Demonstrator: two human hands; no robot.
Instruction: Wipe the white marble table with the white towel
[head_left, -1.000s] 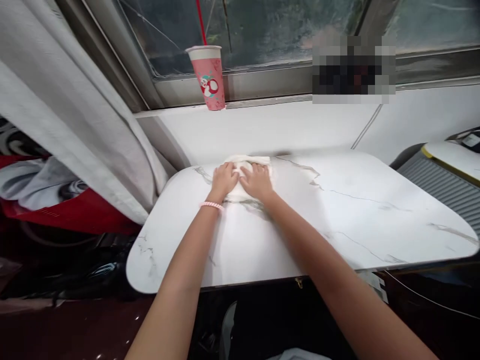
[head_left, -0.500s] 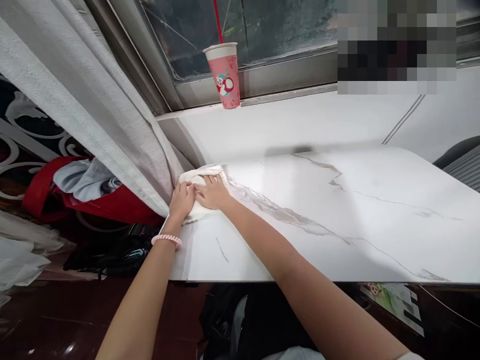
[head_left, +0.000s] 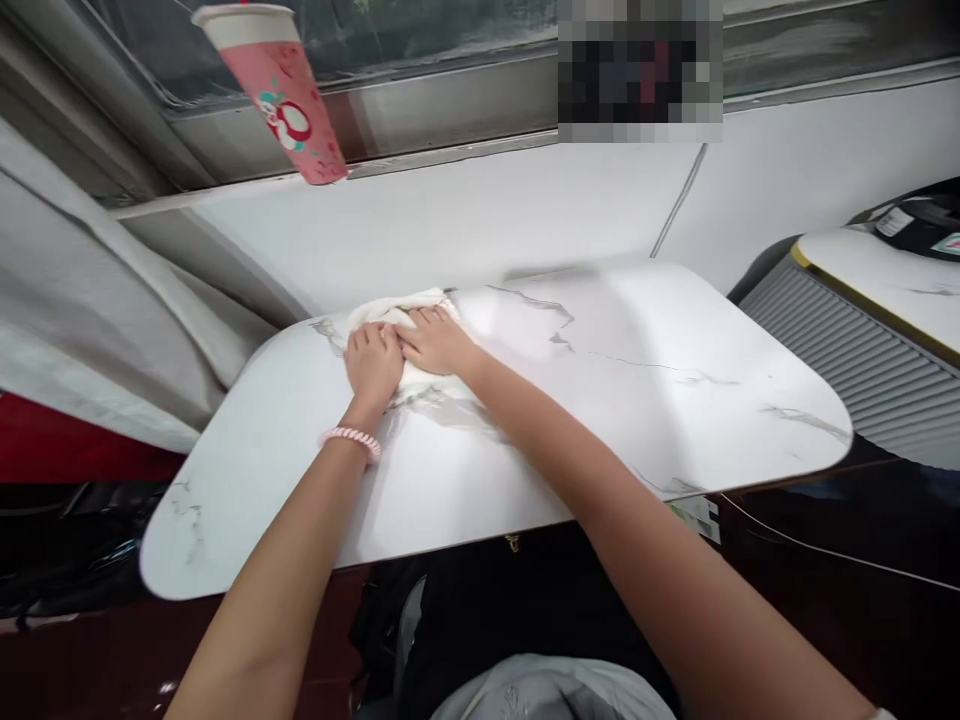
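Observation:
A cream-white cloth (head_left: 420, 380) lies bunched on a white marble-patterned table (head_left: 645, 400), close to its back edge. My left hand (head_left: 373, 362), with a pink coiled band at the wrist, presses on the cloth's left part with bent fingers. Beside it, touching it, my right hand (head_left: 439, 342) bears down on the cloth's upper right part, fingers curled into the fabric. Both hands grip the cloth against the tabletop, and their palms are hidden.
A pink paper cup (head_left: 289, 110) stands on the window ledge behind the table. A pale curtain (head_left: 112, 300) hangs at the left, near the table's rounded end. To the right is a ribbed grey-white cabinet (head_left: 870, 340). A thin white cable (head_left: 825, 550) runs below the table.
Both hands have slid the cloth rightward along the table, away from its left end by the curtain. The view has turned right, bringing the ribbed cabinet further into sight.

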